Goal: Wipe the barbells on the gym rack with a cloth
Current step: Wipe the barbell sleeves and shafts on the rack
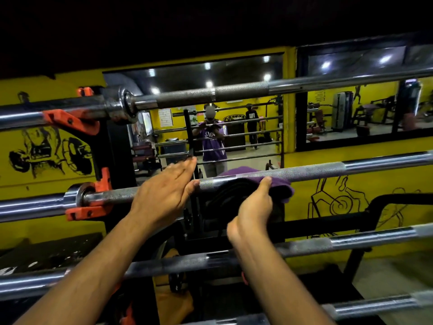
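Several chrome barbells lie across a rack, one above another. The top barbell [210, 93] crosses the upper view. On the second barbell [328, 168] hangs a purple cloth [278, 184], draped over the bar near its middle. My right hand [254, 207] grips the cloth from below, with the thumb up against the bar. My left hand [164, 193] is just left of it, fingers straight, its thumb touching the same bar. Two lower barbells [351, 240] pass under my forearms.
Orange hooks [89, 208] on a black upright [117, 146] carry the bars at the left. Behind the rack stand a yellow wall with drawings and a mirror [222, 109] showing people and gym machines. A black frame [375, 207] sits at the lower right.
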`<state>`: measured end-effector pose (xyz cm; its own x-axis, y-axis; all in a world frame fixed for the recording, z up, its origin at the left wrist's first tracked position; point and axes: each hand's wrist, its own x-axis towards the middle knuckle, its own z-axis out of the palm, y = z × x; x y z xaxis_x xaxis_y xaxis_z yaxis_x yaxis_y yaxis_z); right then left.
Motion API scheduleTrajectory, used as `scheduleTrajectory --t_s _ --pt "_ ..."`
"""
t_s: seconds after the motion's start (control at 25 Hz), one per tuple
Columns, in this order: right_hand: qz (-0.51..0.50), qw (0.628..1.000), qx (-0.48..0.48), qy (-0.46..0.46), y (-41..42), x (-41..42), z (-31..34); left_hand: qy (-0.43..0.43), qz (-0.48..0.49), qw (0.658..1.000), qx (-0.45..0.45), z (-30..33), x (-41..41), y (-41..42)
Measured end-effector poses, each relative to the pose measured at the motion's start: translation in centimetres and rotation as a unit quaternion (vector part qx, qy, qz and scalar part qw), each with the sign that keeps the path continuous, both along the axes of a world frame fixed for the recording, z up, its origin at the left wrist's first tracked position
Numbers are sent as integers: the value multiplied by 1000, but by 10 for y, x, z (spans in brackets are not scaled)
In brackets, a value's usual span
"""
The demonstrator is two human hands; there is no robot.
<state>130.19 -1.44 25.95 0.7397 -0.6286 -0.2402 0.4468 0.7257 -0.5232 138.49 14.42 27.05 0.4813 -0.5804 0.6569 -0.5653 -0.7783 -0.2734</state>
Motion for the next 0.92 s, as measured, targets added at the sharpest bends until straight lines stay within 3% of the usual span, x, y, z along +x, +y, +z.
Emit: scheduleTrajectory --t_s 0.28,0.4,0.56,0.64,0.72,0.8,0.84,0.92 --pt "-163 986 -21 5 -104 -35 15 -22 36 999 -34 -17 -1 -4" --pt "-107 992 -67 17 -83 -33 3 -24 46 997 -48 -19 -2 -8" --pt "60 988 -142 32 -22 -44 -23 -4 28 999 -42 -23 -5 -1" --pt "76 959 -263 67 -6 -69 -29 6 7 1000 -15 -30 -9 14" --pt "40 919 -392 22 2 -94 -22 3 7 1000 -7 -27 -12 40" --pt "-33 847 -520 -104 6 -97 -6 -7 19 999 -41 -17 -12 69" --pt "-73 778 -611 -128 5 -87 1 4 20 997 -68 -9 -12 82" --pt "-144 569 -804 -92 -3 -49 12 45 10 994 -99 5 -10 96"
